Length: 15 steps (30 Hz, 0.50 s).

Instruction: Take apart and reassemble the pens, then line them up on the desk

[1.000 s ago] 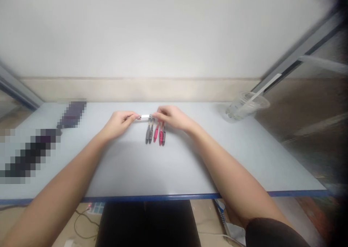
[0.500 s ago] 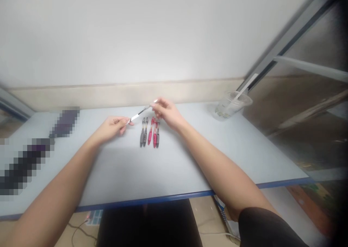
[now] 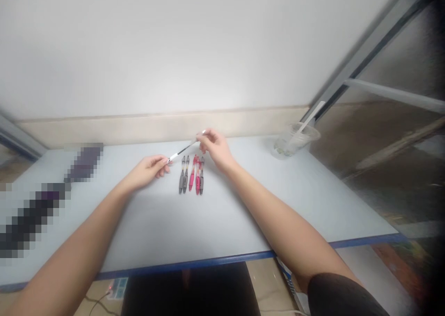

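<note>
While both hands pinch it between them, a thin black-and-white rod (image 3: 183,149) slants across the gap, its lower white end at the left hand and its upper white tip poking out past the right hand. The left hand (image 3: 148,170) is nearly closed: its thumb and forefinger hold the lower end, and the other fingers curl loosely under them. The right hand (image 3: 215,148) is also mostly closed, with its fingertips (image 3: 199,140) gripping the rod near the upper end.

Just below the rod and between the hands, five pens (image 3: 191,175) lie side by side on the pale table (image 3: 222,223): two grey, two pink and one more grey. The pink pair and the last grey pen sit close together at their far ends.

Well past the right hand, near the far edge of the table, stands a transparent plastic cup (image 3: 293,142) with a white stick (image 3: 308,120) leaning out of it. Left of the left hand lie two pixelated objects (image 3: 84,163), (image 3: 33,218), too blurred to name. Nearer the person, beyond both forearms, the table's blue edge (image 3: 181,270) runs across. Under it sit a power strip (image 3: 117,288) and a dark box (image 3: 187,293). A dark sleeve (image 3: 342,295) covers the right upper arm.
</note>
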Each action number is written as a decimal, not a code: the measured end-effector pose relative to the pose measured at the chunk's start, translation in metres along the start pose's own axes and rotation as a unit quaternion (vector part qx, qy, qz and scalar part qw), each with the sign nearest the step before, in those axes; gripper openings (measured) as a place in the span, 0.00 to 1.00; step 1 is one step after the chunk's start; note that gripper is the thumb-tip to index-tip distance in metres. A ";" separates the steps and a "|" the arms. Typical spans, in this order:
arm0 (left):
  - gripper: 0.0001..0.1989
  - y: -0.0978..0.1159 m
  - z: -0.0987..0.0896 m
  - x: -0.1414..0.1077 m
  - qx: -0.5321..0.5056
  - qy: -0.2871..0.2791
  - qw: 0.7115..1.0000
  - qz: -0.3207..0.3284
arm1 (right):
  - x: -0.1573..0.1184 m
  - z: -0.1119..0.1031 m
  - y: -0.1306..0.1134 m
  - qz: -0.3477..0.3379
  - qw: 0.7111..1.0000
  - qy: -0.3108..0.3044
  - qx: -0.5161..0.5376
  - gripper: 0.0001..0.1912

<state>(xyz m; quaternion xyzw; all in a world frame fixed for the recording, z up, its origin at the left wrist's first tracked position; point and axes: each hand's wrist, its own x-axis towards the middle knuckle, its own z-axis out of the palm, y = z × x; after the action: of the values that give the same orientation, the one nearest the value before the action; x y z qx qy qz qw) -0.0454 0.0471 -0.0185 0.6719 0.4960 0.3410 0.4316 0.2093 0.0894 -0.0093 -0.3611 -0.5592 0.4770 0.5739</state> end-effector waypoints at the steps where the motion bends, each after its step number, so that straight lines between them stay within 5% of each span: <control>1: 0.25 0.000 0.000 0.000 0.003 -0.002 1.000 -0.003 | 0.000 0.000 0.000 0.000 1.000 -0.006 0.000 0.18; 11: 0.27 0.007 0.007 -0.002 -0.059 0.020 0.998 0.006 | -0.012 0.000 -0.011 0.104 0.984 -0.146 -0.001 0.22; 15: 0.23 0.008 0.008 -0.001 -0.126 0.124 0.984 0.019 | -0.014 0.000 -0.015 0.106 0.984 -0.143 -0.023 0.19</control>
<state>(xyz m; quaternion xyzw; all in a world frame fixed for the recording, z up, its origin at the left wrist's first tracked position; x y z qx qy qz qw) -0.0359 0.0432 -0.0145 0.5736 0.4859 0.4894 0.4421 0.2128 0.0717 0.0012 -0.3594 -0.6054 0.5687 0.4254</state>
